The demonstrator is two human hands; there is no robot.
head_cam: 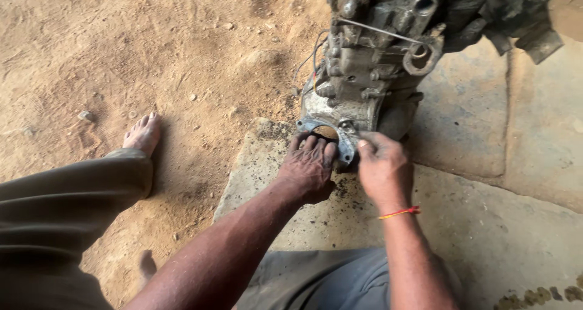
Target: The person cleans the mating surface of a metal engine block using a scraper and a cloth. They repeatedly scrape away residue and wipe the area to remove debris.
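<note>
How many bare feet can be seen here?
1 for sure: a bare foot on the dirt at left, beyond the trouser leg. A blurry shape lower down near the left arm may be another.

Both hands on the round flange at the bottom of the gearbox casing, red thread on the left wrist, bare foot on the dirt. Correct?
One slip: the red thread is on the right wrist, not the left. The head view shows the left hand and right hand at the round flange low on the gearbox casing, and the bare foot on the dirt.
</note>
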